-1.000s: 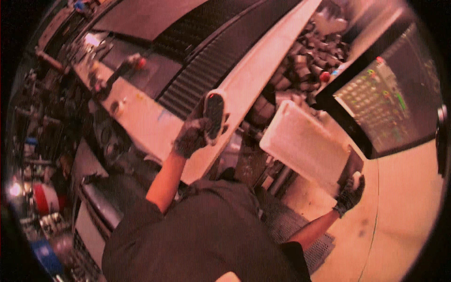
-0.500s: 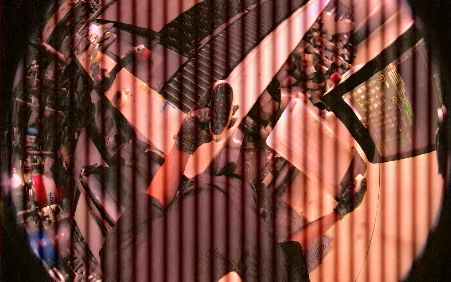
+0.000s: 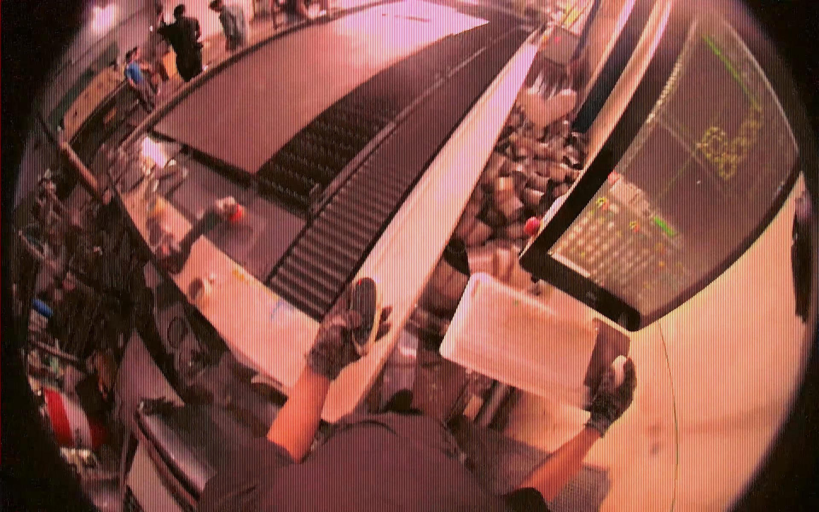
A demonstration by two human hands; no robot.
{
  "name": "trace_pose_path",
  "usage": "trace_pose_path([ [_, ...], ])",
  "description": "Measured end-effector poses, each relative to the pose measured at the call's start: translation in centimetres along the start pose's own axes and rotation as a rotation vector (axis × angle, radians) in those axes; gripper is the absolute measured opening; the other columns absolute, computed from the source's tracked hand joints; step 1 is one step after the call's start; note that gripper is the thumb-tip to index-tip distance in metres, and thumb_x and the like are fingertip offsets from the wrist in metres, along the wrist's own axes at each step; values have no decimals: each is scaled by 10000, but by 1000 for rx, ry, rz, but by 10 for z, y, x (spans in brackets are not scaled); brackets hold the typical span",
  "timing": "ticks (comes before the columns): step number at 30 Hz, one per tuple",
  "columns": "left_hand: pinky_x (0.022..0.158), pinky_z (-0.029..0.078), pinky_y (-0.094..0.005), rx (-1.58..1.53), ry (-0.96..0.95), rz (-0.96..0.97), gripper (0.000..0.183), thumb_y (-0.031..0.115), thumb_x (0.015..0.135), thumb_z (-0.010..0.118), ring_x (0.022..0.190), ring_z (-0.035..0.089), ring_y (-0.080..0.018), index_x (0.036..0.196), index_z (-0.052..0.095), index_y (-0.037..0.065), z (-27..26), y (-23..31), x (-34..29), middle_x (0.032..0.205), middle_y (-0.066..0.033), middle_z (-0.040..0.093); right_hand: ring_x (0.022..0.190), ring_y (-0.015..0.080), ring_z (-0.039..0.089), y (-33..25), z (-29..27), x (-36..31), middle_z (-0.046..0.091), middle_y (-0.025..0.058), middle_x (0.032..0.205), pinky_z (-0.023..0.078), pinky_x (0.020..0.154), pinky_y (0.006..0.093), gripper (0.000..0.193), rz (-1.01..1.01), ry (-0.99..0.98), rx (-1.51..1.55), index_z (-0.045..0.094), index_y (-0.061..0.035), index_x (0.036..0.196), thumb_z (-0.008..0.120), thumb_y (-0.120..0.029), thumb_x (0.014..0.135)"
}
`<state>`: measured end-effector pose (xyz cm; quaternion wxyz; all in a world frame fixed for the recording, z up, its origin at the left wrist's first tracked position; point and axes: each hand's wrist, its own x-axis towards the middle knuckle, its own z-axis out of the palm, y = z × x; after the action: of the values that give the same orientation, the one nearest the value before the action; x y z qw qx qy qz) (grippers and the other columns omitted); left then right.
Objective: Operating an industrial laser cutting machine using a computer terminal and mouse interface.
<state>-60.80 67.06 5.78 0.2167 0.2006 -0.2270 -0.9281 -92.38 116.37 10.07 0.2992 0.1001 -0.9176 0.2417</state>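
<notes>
a workshop fills the view, with people standing far off at the upper left and a big metal sheet lying on a machine bed beside dark slats. a long pale ledge runs along the slats, and to its right is a heap of short metal pieces. farther right, a black-framed screen shows green and yellow marks.

the left hand, in a dark glove, holds up an oval remote with a dark face and a light rim, above the near part of the ledge; its fingers are wrapped round the remote from behind and the side. the right hand, gloved too, is at the dark end of a pale box, fingers bent upward. a small pale thing shows at those fingers; i cannot tell whether they pinch it.
</notes>
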Motion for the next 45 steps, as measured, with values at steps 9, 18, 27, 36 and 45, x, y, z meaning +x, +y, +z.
trace_pose_path([
  [9, 1086, 500, -518, -80, -75, 26, 828, 54, 803, 787, 1315, 547, -383, 1537, 427, 186, 22, -6, 2, 1451, -107, 539, 1263, 357, 599, 0, 1, -1, 642, 195, 1330, 476, 1087, 443, 473, 68, 18, 82, 643, -40, 1291, 761, -106, 837],
  [18, 1142, 460, -537, -208, -245, 127, 797, 66, 856, 748, 1383, 501, -386, 1564, 400, 178, 54, 13, 1, 1539, -136, 485, 1235, 293, 623, 6, 0, -1, 640, 146, 1370, 491, 1062, 392, 480, 115, -73, 94, 617, -55, 1361, 734, -163, 908],
  [27, 1186, 411, -532, -164, -204, 137, 772, 131, 889, 742, 1400, 479, -384, 1570, 382, 196, 60, 7, -7, 1543, -134, 478, 1225, 295, 626, 7, 1, 0, 645, 148, 1351, 489, 1069, 399, 469, 35, -59, -18, 629, -60, 1337, 752, -165, 897],
  [36, 889, 606, -391, 130, 179, -46, 697, 298, 914, 770, 1030, 689, -280, 1515, 442, 171, -47, -14, 8, 1151, -107, 681, 1215, 355, 626, -4, -1, 0, 664, 183, 1287, 496, 1059, 436, 438, 5, 6, -45, 649, -34, 1253, 768, -134, 844],
  [45, 770, 633, -528, 134, 388, -222, 494, 173, 953, 644, 965, 711, -375, 1412, 462, 169, -169, -50, -13, 1127, -177, 685, 1214, 346, 626, 3, 4, -2, 663, 175, 1292, 486, 1066, 434, 452, 56, 15, 1, 654, -49, 1257, 770, -159, 834],
])
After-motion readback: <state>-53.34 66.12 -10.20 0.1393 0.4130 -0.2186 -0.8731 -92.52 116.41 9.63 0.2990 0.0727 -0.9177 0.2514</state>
